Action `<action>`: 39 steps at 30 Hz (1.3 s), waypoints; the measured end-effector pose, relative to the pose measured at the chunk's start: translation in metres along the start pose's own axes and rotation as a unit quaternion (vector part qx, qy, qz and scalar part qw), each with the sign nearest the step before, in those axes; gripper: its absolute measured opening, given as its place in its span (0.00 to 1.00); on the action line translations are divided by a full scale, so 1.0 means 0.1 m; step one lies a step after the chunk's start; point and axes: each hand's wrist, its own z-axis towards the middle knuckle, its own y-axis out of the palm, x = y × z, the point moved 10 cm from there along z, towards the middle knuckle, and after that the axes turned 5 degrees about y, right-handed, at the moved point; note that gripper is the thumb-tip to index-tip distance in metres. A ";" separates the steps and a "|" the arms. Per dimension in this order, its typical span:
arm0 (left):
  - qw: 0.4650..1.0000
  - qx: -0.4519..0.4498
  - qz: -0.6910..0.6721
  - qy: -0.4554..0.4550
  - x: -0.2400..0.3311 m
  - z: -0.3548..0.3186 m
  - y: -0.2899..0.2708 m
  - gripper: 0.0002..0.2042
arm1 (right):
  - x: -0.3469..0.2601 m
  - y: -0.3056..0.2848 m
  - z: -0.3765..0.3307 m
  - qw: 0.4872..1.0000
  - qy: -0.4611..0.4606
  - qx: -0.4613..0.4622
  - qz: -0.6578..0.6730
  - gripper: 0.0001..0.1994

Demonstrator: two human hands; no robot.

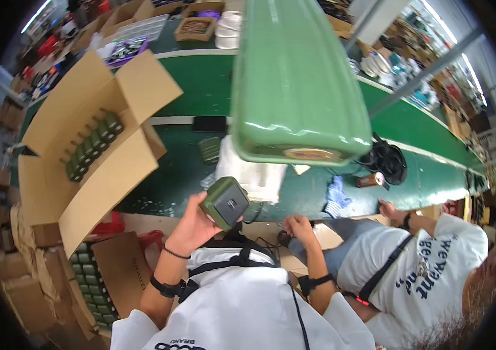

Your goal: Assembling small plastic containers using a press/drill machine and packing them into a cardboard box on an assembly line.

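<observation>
Olive-green unit (225, 202): small boxy device with a dark face, held up just in front of the person's chest, short of the near edge of the green bench (201, 87)
Left hand (192, 226): wrapped around the unit's lower left corner, grasping it
Right hand (299, 226): lower and to the right of the unit, apart from it, fingers curled; whether it grips anything cannot be told
Axis: unit tilted, dark face turned up and to the right
Nearer hand: left
Open carton (93, 146): well to the left of the unit, holding rows of similar green units
Co-worker's hand (389, 209): far right of the unit, at the bench edge
</observation>
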 end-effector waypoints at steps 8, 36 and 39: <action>0.788 0.075 0.505 0.344 1.09 -1.73 0.31 0.54 | -1.16 2.51 -0.10 0.900 -0.260 -0.200 -0.287 0.13; 0.538 0.024 0.686 0.488 1.71 -2.23 1.03 0.45 | -3.51 1.54 -2.32 0.872 -0.382 -0.090 0.292 0.10; 0.518 0.002 0.695 0.499 1.48 -2.08 1.18 0.44 | -3.62 1.22 -2.64 0.780 -0.490 -0.081 0.380 0.13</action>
